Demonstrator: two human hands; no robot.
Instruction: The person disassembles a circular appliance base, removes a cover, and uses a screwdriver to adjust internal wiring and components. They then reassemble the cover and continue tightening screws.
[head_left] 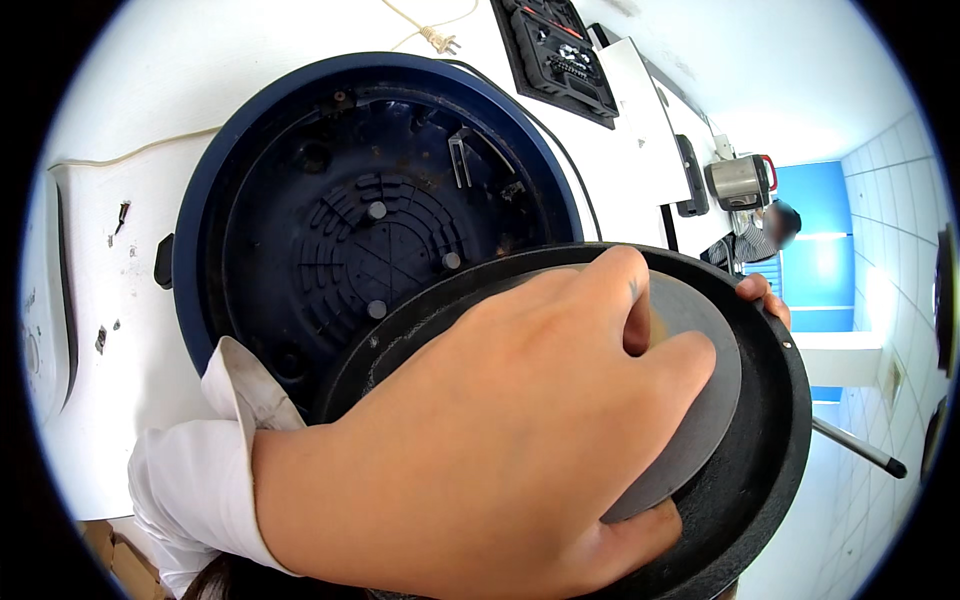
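My left hand [520,400], in a white sleeve [205,490], reaches in from the lower left across a round black pan [755,480]. Its fingers are bent over a flat grey disc [690,430] inside the pan, the thumb pressed at the disc's near edge. A small tan patch shows between the fingers; I cannot make out what it is. Fingertips of my right hand [765,297] curl over the pan's far right rim, the rest hidden behind it. The tilted pan overlaps a dark blue round appliance base [225,250] with three short metal posts inside.
A tool case [560,60] lies open at the back of the white table [120,250]. A cord with a plug [440,40] is beyond the base. Small dark parts [101,340] lie at left. Farther right are a steel cooker [740,183] and a person [755,235].
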